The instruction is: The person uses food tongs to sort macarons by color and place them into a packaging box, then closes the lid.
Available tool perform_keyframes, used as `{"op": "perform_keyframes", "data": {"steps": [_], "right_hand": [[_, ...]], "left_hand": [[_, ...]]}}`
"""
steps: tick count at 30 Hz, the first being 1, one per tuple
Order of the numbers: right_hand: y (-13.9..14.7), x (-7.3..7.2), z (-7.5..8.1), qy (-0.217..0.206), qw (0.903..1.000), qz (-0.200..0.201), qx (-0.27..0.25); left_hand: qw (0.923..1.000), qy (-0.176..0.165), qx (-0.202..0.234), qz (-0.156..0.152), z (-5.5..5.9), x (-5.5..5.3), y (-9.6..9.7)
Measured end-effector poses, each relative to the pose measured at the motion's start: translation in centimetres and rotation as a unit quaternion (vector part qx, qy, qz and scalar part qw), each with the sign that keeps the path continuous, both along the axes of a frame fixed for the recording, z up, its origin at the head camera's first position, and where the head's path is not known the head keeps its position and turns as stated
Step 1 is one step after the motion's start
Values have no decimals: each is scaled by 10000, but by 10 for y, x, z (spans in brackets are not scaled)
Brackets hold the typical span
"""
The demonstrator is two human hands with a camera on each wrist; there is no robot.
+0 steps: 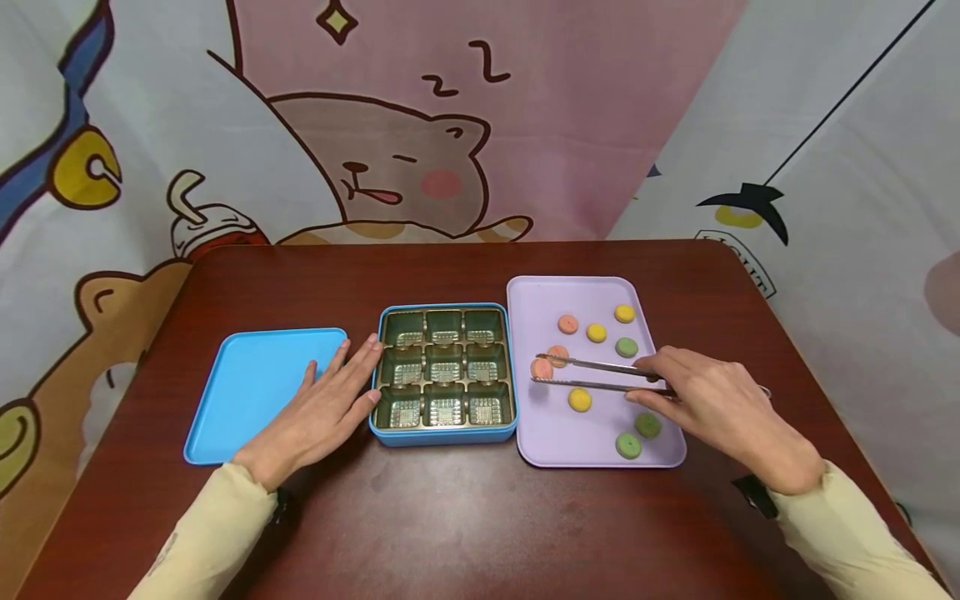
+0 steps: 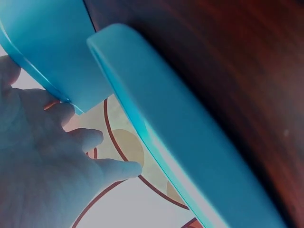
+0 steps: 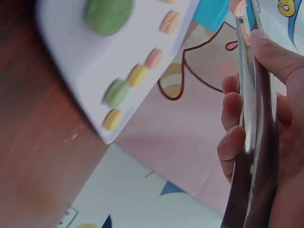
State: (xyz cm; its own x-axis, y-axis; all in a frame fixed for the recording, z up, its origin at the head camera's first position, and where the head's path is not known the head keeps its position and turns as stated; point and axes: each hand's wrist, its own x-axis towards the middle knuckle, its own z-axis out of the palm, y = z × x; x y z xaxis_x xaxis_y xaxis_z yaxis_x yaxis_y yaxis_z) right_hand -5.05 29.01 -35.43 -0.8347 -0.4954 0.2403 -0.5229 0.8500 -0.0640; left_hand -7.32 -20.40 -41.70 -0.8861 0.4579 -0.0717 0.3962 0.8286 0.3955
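Observation:
My right hand (image 1: 708, 400) grips a pair of metal tongs (image 1: 600, 367), thumb on one arm and fingers on the other. Between the tong tips, over the left part of the lilac tray (image 1: 540, 442), is a pink macaron (image 1: 542, 368); a second pink macaron (image 1: 557, 356) lies right beside it, partly behind the upper arm. In the right wrist view the tongs (image 3: 251, 123) run up to the pink macaron (image 3: 237, 6). My left hand (image 1: 322, 408), fingers straight and spread, touches the left side of a blue box (image 1: 450, 436) with a gold insert (image 1: 444, 371) of bare square compartments.
Yellow macarons (image 1: 580, 400), green macarons (image 1: 628, 445) and another pink macaron (image 1: 567, 323) lie scattered on the tray. A blue lid (image 1: 255, 392) lies left of the box, partly under my left hand. Behind the brown table (image 1: 450, 517) hangs a cartoon-printed cloth (image 1: 585, 125).

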Motion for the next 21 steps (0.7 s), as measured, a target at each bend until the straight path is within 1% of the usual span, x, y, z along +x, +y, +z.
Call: {"op": "perform_keyframes", "data": {"steps": [6,11,21], "right_hand": [[-19,-2,7,203,9992,316,-157],[-36,-5,11,261,9974,612,-261],[-71,-13,13,477,9902,1254,-382]], "left_hand": [[10000,39,-21,5,-1,0,1],[10000,73,-10,-2,-2,0,1],[10000,78,-9,-3,-2,1,1]]}}
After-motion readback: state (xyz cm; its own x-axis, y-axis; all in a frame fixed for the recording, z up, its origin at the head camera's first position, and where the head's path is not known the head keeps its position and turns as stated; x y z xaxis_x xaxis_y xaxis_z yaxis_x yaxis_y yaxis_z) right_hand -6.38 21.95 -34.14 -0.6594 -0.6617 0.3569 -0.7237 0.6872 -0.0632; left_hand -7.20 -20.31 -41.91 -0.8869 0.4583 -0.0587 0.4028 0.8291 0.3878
